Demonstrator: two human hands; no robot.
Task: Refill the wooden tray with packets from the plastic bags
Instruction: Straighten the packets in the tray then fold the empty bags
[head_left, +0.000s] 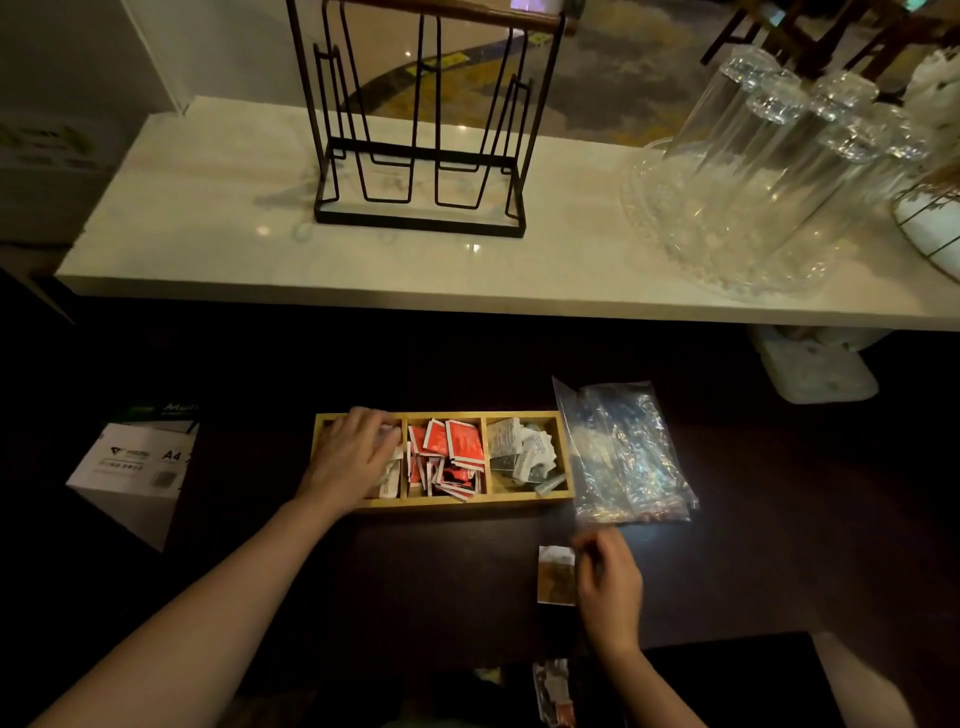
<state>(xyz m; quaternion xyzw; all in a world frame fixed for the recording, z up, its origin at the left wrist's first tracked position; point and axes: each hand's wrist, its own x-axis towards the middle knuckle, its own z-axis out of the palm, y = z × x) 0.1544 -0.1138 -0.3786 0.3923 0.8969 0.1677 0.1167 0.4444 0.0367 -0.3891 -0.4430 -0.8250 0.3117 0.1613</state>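
Three-compartment light wooden tray (565, 457) on dark counter; all places given relative to tray.

Left hand (353, 457) over left compartment, fingers curled down onto white packets (390, 470) there; whether gripping or just pressing, cannot tell.

Red-and-white packets (449, 457) fill middle compartment; grey-white packets (522, 447) in right one, sparser.

Crumpled clear plastic bags (623, 457) touching tray's right end.

Right hand (608, 577) near-right of tray, fingertips pinching brown-and-white packet (557, 576).

Judgement: brown packet matches none visible; check compartment before dropping. Tamp left pile flat, lay packets on edge.
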